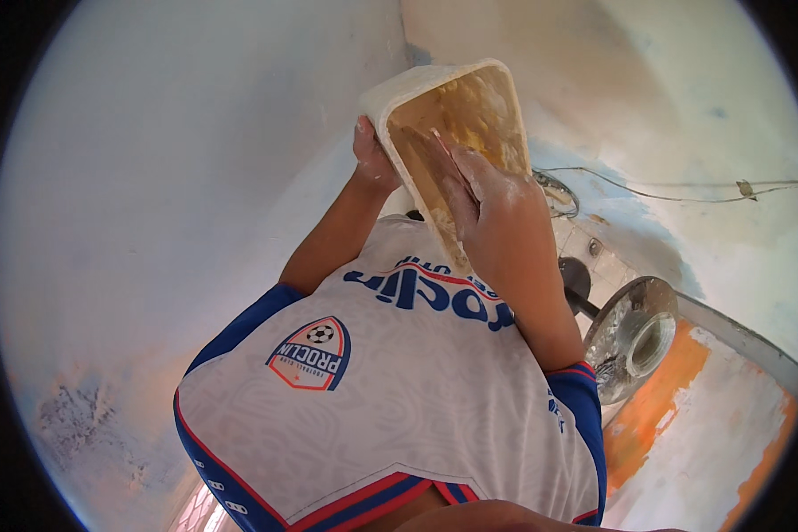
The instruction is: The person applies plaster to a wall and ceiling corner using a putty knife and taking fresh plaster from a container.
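My left hand (374, 156), dusted with white, grips the left side of a cream plastic tub (400, 97). The tub is tilted so its mouth faces me, and yellowish-brown paste residue coats its inner walls. Inside the mouth, my right hand (503, 197) is closed around a thin flat scraper (446, 149) with a reddish edge. Most of the scraper is hidden by my fingers, and its far end lies inside the tub. White smears cover my right knuckles.
At the right stands a stained round stool (614, 353) bearing a clear ring-shaped item (651, 342). Loose cable (665, 191) runs along the patchy wall (195, 133), with a coil near the tub. An orange-painted patch (656, 417) shows at lower right.
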